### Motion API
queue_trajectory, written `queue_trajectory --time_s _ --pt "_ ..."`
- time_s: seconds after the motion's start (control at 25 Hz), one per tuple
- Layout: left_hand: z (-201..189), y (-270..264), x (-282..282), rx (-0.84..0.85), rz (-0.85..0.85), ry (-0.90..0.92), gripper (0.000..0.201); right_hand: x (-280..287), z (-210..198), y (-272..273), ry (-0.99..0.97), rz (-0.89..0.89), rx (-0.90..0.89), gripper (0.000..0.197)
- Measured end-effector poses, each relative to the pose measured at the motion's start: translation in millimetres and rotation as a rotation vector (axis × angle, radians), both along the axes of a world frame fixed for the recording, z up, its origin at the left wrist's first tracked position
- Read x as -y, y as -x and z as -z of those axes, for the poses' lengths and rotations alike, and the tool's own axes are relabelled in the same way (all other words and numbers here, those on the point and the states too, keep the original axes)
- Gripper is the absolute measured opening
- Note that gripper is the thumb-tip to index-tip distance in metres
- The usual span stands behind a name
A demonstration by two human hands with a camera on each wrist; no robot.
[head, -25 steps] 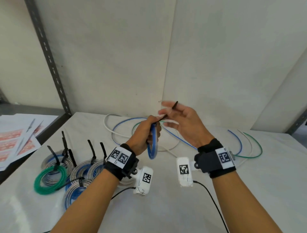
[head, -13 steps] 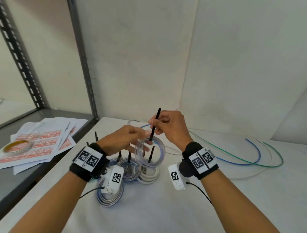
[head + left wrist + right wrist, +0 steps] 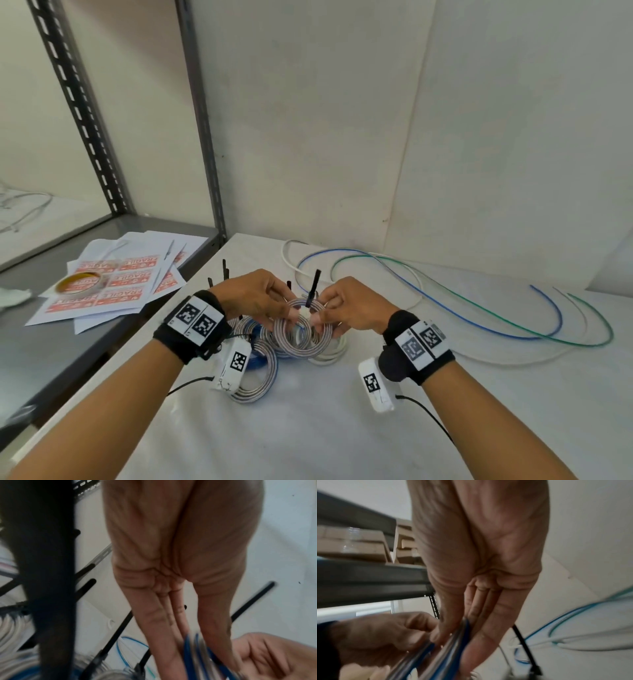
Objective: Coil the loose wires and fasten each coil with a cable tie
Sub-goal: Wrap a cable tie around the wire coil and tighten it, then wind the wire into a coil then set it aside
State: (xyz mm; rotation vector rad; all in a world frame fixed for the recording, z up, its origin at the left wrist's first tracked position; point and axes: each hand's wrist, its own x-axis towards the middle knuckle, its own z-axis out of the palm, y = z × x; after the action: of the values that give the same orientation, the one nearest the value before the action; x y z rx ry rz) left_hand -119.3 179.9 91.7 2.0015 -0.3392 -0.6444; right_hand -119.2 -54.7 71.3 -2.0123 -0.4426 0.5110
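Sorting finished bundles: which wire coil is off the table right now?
The striped coil held by left hand and right hand; the others lie on the table.

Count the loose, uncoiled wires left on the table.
3: a blue wire, a green wire alongside it, and a white wire, all trailing right from behind the tied coils. More may be hidden.

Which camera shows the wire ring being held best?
The head view: the whole coil shows as a ring between both hands, its black tie sticking up. The left wrist view shows only blurry blue strands edge-on; the right wrist view shows the same.
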Motion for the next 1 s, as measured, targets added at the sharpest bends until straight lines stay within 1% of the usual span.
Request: queue_trajectory --time_s 0.12,0.24,0.36,0.4,0.48,0.52,0.6,0.64,0.68,0.72,0.76,0.8,0.88,0.92,0.96,1.0 --pt "2 1 -4 -0.032 0.02 -0.007 0.021 9 7 1 -0.025 -0.034 -0.059 0.031" --pt "8 3 -1 -0.05 0.039 -0.013 0.017 12 12 5 -0.064 -0.06 -0.091 0.028" --pt "11 5 1 -0.103 0.07 -0.057 0.026 12 21 6 -0.055 -0.085 -0.13 0.02" --pt "9 6 2 -0.106 0.071 -0.098 0.03 10 24 7 -0.037 -0.092 -0.145 0.02" --pt "1 3 7 -0.005 0.038 -0.256 0.035 7 30 7 0.023 -0.083 -0.167 0.021" --pt "-7 2 12 0.077 0.002 -0.33 0.032 4 33 8 0.05 -0.074 -0.178 0.023" --pt "-29 1 24 0.244 -0.082 -0.404 0.014 0 30 9 0.107 -0.07 -0.17 0.031" --pt "-40 0 32 0.326 -0.113 -0.466 0.01 2 26 9 0.152 -0.077 -0.157 0.035" --pt "-52 -2 41 0.422 -0.133 -0.556 0.01 7 17 7 0.205 -0.078 -0.138 0.035" --pt "-62 -4 51 0.509 -0.149 -0.64 0.011 17 8 3 0.251 -0.062 -0.133 0.031" --pt "-71 -8 63 0.583 -0.172 -0.675 0.01 31 -1 -4 0.278 -0.017 -0.136 0.024" --pt "-77 -12 75 0.641 -0.193 -0.656 0.01 48 -7 -14 0.3 0.053 -0.124 0.016" --pt "-80 -26 106 0.684 -0.178 -0.553 0.01 92 -6 -42 0.372 0.312 0.013 0.011" --pt "-77 -33 123 0.663 -0.14 -0.512 0.011 112 0 -56 0.434 0.464 0.099 0.013" --pt "-70 -41 141 0.626 -0.091 -0.481 0.013 132 8 -65 0.528 0.592 0.154 0.023" --pt "-59 -48 160 0.577 -0.051 -0.453 0.016 148 18 -68 0.654 0.665 0.163 0.035"
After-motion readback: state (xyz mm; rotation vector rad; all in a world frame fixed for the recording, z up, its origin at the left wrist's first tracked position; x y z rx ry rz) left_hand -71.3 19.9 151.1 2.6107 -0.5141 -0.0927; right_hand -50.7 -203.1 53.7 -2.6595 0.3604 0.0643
